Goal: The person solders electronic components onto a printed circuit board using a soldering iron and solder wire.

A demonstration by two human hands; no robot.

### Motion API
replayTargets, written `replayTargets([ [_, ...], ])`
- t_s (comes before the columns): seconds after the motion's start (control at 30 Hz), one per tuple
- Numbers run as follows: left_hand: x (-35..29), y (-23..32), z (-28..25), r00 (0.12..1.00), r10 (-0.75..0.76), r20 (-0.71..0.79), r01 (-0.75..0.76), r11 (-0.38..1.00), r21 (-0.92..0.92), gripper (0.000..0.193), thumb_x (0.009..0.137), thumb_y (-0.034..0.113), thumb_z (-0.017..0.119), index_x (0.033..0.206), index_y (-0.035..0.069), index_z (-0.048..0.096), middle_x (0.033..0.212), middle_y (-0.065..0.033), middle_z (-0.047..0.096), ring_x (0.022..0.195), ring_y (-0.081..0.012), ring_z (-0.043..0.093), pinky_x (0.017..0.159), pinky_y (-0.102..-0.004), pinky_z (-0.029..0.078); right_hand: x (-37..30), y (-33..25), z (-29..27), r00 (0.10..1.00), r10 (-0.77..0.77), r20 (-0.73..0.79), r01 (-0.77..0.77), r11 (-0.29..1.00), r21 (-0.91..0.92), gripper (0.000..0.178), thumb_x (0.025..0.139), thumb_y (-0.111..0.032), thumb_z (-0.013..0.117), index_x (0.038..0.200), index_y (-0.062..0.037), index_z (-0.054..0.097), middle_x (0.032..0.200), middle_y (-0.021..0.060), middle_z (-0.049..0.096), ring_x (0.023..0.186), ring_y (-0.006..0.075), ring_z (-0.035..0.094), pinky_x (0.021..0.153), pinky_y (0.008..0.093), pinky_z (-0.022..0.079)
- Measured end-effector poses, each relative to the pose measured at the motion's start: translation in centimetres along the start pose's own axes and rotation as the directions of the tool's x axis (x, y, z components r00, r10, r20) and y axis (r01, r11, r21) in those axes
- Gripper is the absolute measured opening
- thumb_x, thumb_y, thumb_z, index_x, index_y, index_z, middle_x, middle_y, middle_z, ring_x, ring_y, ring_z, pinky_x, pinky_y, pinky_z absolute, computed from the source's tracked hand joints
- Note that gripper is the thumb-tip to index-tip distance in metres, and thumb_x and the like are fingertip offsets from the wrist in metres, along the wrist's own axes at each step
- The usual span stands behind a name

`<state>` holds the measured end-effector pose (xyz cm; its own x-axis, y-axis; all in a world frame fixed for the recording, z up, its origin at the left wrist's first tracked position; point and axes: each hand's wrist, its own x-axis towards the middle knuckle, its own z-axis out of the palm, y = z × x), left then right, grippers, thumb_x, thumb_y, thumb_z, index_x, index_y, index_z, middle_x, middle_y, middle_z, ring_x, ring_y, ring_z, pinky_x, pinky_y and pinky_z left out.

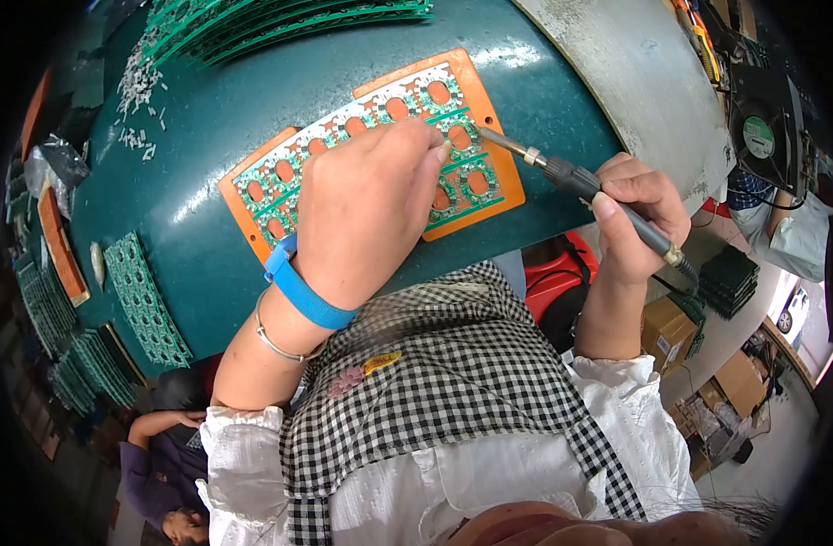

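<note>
Green surface [234, 118] underlay the work. Right hand [642, 214] was clamped around a soldering iron [576, 180], its long axis slanting up-left to a tip over the right end of the circuit boards [376, 111]; contact could not be confirmed. Left hand [373, 191] lay across those boards, thumb and finger together, just left of the tip; anything pinched could not be determined. Orange tray [507, 173] held the boards. Beyond lay stacked panels [280, 25] and white pieces [139, 82].
</note>
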<state>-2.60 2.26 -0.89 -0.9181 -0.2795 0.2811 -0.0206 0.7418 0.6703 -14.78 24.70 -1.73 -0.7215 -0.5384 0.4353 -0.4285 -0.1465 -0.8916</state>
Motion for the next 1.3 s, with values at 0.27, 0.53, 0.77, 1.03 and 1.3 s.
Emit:
replayTargets([
  [0.27, 0.3, -0.2, 0.8, 1.0, 0.028, -0.004, -0.028, 0.998, 0.053, 0.007, 0.081, 0.006, 0.075, 0.081, 0.004, 0.068, 0.061, -0.0079, 0.062, 0.05, -0.0192, 0.059, 0.048, -0.0295, 0.045, -0.1, -0.1, 0.1, 1.0, 0.009, 0.018, -0.009, 1.0, -0.022, 0.013, 0.071, 0.01, 0.069, 0.077, 0.0049, 0.059, 0.069, 0.013, 0.061, 0.062, 0.0197, 0.059, 0.057, 0.0288, 0.045],
  [0.53, -0.8, 0.5, -0.4, 0.998, 0.048, 0.038, -0.048, 0.999, 0.004, 0.006, 0.082, 0.004, 0.074, 0.08, 0.004, 0.068, 0.061, -0.0054, 0.063, 0.05, -0.0162, 0.058, 0.049, -0.0276, 0.044, -0.8, -0.4, -0.2, 0.998, 0.003, -0.06, -0.003, 1.0, 0.0, 0.013, 0.072, 0.01, 0.069, 0.079, 0.0051, 0.059, 0.072, 0.0138, 0.062, 0.062, 0.0196, 0.059, 0.057, 0.0294, 0.045],
  [0.77, -1.7, 0.0, -0.7, 0.999, -0.023, -0.046, 0.022, 0.999, -0.023, 0.009, 0.079, 0.002, 0.071, 0.082, 0.006, 0.063, 0.068, -0.0077, 0.064, 0.058, -0.0244, 0.062, 0.052, -0.0339, 0.05, -0.9, -0.5, 0.4, 1.0, -0.017, 0.006, 0.017, 0.999, 0.034, 0.014, 0.07, 0.011, 0.069, 0.079, 0.0052, 0.059, 0.071, 0.0134, 0.062, 0.062, 0.0199, 0.058, 0.057, 0.0299, 0.045],
  [1.03, -1.6, 0.0, -0.1, 0.999, -0.053, 0.0, 0.053, 0.998, 0.026, 0.006, 0.081, 0.005, 0.071, 0.081, 0.005, 0.065, 0.072, -0.0099, 0.067, 0.061, -0.0271, 0.065, 0.053, -0.0358, 0.052, -1.0, -0.5, 0.8, 0.998, 0.01, 0.065, -0.008, 1.0, -0.019, 0.015, 0.069, 0.012, 0.07, 0.077, 0.0052, 0.059, 0.07, 0.0138, 0.062, 0.061, 0.0201, 0.06, 0.055, 0.0287, 0.046],
  [1.3, -1.8, 0.1, -0.4, 0.999, 0.043, -0.017, -0.043, 0.998, -0.039, 0.007, 0.081, 0.003, 0.076, 0.085, 0.001, 0.071, 0.066, -0.0068, 0.065, 0.053, -0.0131, 0.06, 0.049, -0.0247, 0.046, -0.8, -1.1, 1.1, 0.993, -0.042, 0.109, 0.054, 0.992, -0.112, 0.015, 0.068, 0.011, 0.072, 0.076, 0.0057, 0.059, 0.067, 0.0136, 0.062, 0.059, 0.0205, 0.061, 0.055, 0.0298, 0.048],
])
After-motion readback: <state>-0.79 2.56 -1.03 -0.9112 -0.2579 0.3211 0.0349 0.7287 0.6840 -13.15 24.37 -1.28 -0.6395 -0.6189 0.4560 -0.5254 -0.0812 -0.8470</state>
